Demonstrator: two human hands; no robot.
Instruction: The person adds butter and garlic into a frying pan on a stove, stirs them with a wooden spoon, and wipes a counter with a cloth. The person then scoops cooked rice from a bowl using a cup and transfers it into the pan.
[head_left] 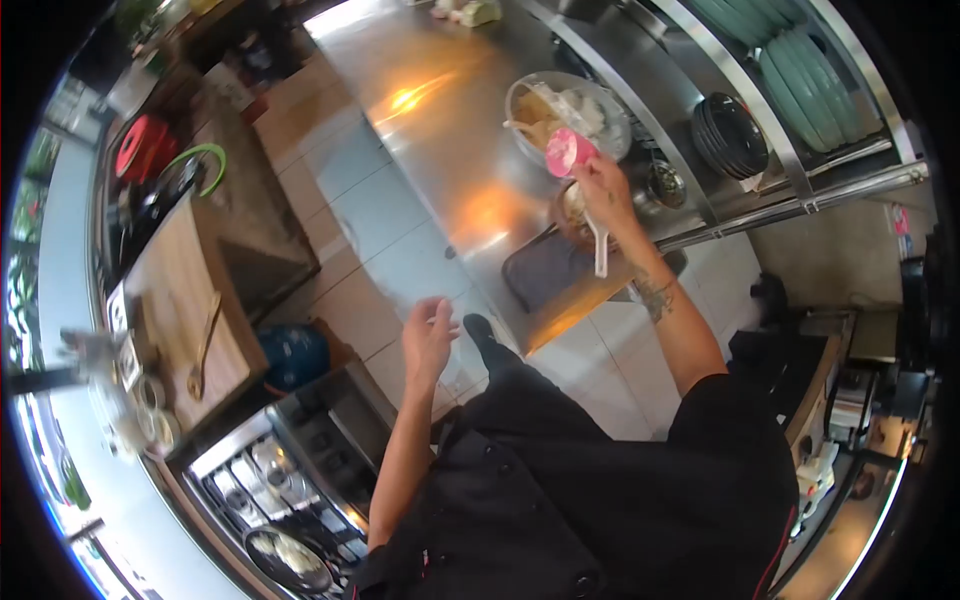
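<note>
My right hand grips a small pink cup with something pale inside. It is held over the edge of a large clear bowl containing pale food and what looks like white packaging. Just below the hand, a brown bowl holds light-coloured contents, partly covered by my wrist. A white handle sticks out from that bowl toward me. My left hand hangs in the air above the tiled floor, fingers loosely bent and apart, with nothing visible in it.
The steel counter carries a dark folded cloth near its corner. Shelves at right hold dark bowls and green plates. At lower left are a stove with a pan and a wooden counter with a wooden spoon.
</note>
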